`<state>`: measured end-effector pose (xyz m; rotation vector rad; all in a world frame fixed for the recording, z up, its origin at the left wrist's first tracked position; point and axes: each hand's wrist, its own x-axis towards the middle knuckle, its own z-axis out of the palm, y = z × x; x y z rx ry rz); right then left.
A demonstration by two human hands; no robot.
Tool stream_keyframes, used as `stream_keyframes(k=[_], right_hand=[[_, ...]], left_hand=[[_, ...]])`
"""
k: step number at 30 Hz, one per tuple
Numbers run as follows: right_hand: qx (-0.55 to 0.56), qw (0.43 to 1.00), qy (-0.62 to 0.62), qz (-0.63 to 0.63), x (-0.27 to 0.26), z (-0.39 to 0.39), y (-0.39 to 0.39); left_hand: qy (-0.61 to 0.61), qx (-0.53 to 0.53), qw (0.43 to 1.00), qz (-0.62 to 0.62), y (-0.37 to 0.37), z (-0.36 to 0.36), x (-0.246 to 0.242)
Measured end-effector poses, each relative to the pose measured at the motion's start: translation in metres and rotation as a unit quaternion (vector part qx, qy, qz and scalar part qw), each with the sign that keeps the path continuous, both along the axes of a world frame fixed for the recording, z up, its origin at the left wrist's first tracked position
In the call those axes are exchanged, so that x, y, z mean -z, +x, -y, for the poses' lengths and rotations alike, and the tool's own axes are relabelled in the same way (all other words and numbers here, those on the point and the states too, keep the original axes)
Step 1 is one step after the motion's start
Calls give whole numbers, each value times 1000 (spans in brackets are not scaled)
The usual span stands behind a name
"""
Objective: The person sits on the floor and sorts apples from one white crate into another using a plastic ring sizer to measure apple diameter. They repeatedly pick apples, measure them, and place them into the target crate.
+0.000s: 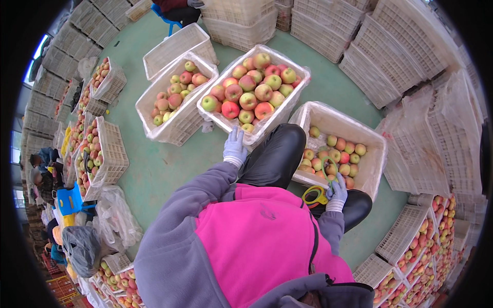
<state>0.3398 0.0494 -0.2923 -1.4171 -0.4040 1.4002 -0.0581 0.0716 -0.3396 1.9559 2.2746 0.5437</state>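
My left hand [235,148], in a pale blue-grey glove, holds nothing. Its extended fingers are at the near corner of a plastic-lined white crate [299,90] heaped with red and green apples [248,101]. In my right hand [337,193], also gloved, are plastic fruit-sizing rings: a green ring [336,163] standing over the right-hand crate, and a yellow ring [322,197] beside my thigh. That right-hand white crate [345,122] has apples [334,156] on its bottom, loosely spread. Whether the green ring encircles an apple I cannot tell.
Left of the heaped crate is another lined crate [141,115] of apples, with a further white crate [175,45] behind it. Stacked crates [420,131] stand at right. At left are apple crates [115,142], a blue chair [71,199] and plastic bags [115,215]. A person [175,7] sits at the top.
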Motion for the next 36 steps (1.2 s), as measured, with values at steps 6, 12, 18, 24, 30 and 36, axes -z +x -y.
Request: stream_keyframes(k=[6,12,18,24,30,36], right_hand=[[-16,1000,1,5,8,-4,3],[-21,1000,-6,-4,11,-4,3],[-11,1000,3,12,10,3,6],[9,1000,-23,9,0,-1,0],[12,1000,21,0,-28,-10,6],[121,983,124,66,-74,-35,87]], left_hand=[[-141,72,983,-94,-1,-10,10],[-76,66,991,-88,2,-1,10],[136,3,979,155,-45,-30,-1],[84,-537,826,149,-268,52,-35],[83,-489,864,88,-279,73,-2],[108,-43,970,212,-71,-91,-20]])
